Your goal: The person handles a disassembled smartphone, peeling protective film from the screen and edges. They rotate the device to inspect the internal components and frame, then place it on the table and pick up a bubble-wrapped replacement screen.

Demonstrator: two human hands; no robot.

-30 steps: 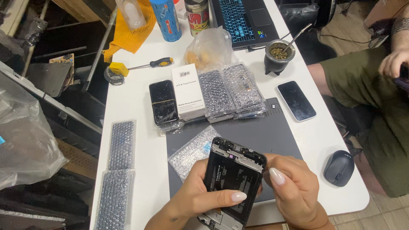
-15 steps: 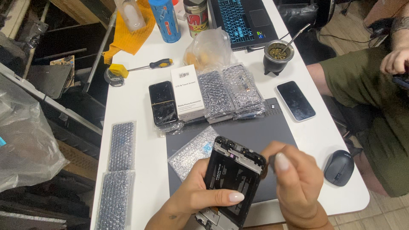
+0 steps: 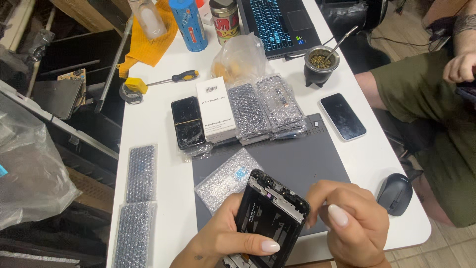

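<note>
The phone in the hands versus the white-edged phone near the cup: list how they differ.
The opened phone is gripped by the left hand and tilted off the grey mat; the white-edged phone lies flat on the white table, untouched. The opened phone shows bare inner parts and frame; the white-edged phone shows a whole dark screen. Both are slim black rectangles.

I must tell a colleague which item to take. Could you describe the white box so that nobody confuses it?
On the white table, look just beyond the grey mat. The white box lies flat between a cracked black phone and bubble-wrapped packs. It alone is plain white cardboard.
</note>
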